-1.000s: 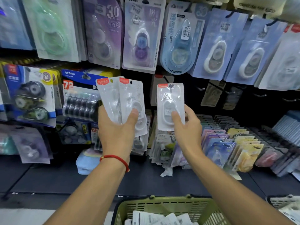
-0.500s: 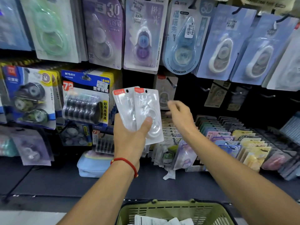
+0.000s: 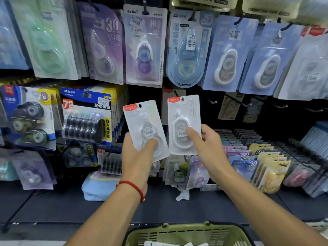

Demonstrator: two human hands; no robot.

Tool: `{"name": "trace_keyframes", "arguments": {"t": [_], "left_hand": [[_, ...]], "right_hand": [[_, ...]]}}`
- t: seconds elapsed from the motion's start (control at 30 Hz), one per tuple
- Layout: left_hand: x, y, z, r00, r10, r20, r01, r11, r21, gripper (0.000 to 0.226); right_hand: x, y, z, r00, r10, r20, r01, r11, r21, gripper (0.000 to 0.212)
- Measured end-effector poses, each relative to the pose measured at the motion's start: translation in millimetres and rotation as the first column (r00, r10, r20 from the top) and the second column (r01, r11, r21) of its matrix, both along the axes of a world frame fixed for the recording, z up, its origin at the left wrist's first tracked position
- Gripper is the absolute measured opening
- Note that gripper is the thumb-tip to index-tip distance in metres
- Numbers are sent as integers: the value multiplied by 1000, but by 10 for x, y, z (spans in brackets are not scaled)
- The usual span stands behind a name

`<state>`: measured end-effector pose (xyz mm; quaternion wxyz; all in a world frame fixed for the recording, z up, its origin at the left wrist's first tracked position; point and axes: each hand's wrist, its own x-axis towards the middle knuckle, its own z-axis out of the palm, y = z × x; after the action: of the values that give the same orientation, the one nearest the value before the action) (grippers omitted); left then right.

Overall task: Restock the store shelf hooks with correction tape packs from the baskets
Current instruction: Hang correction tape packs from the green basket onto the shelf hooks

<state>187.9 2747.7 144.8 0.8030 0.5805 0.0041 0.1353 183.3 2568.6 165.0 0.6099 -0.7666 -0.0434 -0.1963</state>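
Before the hook wall, one pack (image 3: pixel 183 124) was pinched low in the right hand (image 3: pixel 208 148), fingers closed on it; a second pack (image 3: pixel 144 128), tilted, was gripped in the left hand (image 3: pixel 137 157). Packs were judged light, thin, slick blister card, flexing if held by an edge; a grip low, leaving the hang hole free, looked best. Bare hooks (image 3: pixel 213 102) sat behind, hemmed by hanging stock. A basket (image 3: pixel 188 231) was below.

Two hands (image 3: pixel 136 157) (image 3: pixel 207 148); two white correction tape packs (image 3: pixel 145 126) (image 3: pixel 184 121); one green basket (image 3: pixel 188 231).
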Motion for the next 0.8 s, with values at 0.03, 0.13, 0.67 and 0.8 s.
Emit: {"name": "trace_keyframes", "arguments": {"t": [0.03, 0.13, 0.67, 0.8], "left_hand": [[3, 20, -1, 1000, 14, -1, -14, 1000, -2, 37], [13, 74, 1, 999, 50, 15, -50, 999, 3, 38], [-11, 75, -42, 990, 92, 105, -108, 980, 168, 54], [1, 4, -35, 997, 3, 72, -11, 993, 118, 56]], "right_hand": [[16, -4, 5, 1000, -12, -5, 12, 1000, 13, 12], [25, 6, 7, 1000, -15, -6, 15, 999, 31, 13], [1288, 206, -143, 920, -375, -111, 370, 927, -65, 44], [1303, 145, -57, 891, -417, -178, 356, 887, -295, 48]]}}
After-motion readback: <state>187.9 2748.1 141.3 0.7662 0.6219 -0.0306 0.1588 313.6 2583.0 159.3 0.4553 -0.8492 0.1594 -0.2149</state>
